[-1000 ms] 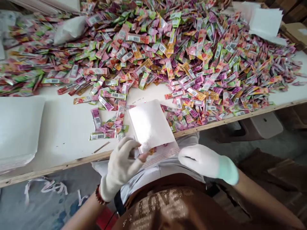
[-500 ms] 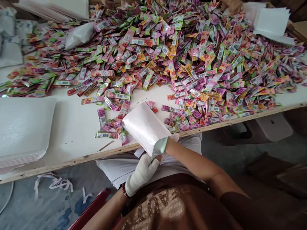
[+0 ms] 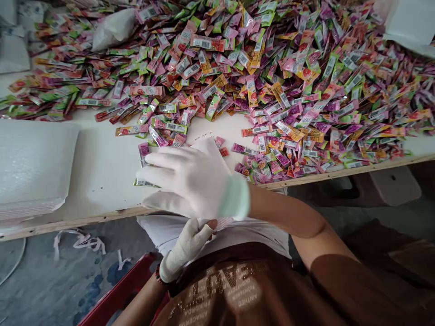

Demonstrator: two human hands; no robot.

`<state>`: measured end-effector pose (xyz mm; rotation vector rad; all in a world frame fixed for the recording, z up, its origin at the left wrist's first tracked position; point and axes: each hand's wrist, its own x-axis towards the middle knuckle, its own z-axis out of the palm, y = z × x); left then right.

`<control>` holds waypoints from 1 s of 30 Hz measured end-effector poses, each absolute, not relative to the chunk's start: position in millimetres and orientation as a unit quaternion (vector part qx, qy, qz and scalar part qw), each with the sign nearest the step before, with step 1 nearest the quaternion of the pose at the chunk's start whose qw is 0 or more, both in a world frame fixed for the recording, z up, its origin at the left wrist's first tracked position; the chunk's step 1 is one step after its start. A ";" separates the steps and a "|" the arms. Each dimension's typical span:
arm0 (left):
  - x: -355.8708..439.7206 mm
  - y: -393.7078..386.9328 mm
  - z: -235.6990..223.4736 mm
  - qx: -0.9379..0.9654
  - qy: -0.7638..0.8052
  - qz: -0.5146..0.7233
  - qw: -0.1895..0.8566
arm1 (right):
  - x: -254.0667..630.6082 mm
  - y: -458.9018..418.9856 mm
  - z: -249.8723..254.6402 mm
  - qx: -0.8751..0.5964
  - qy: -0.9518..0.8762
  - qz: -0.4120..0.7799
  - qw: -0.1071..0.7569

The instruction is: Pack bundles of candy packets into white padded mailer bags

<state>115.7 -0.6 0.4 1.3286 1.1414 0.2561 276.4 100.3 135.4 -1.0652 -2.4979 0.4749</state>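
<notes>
My left hand, in a white glove with the thumb tip bare, pinches the near edge of a white mailer bag at the table's front edge. Most of the bag is covered by my right hand, which is slightly blurred. That hand wears a white glove with a pale green cuff, its fingers stretched out to the left and apart. A few sachets with barcodes lie under and beside its fingertips.
A wide heap of colourful stick sachets spreads over the white table. Flat white mailers are stacked at the left. A filled white bag rests on the heap. White sheets lie at the far right.
My right hand has come out of the mailer and moved left over it, with fingers spread. My left hand still holds the mailer, slightly lower and to the left. The view has shifted a little.
</notes>
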 end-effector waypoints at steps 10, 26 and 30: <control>75.0 -5.9 -23.9 0.450 0.489 0.181 0.725 | 306.2 91.1 -14.9 -0.421 -0.886 0.117 0.152; 75.7 1.1 -12.0 0.234 0.547 0.279 0.754 | 360.0 -20.4 33.9 -0.380 -0.639 0.587 0.320; 54.7 1.4 -9.3 0.471 0.624 0.259 0.567 | 457.6 -49.4 33.1 -0.549 -0.645 0.509 0.153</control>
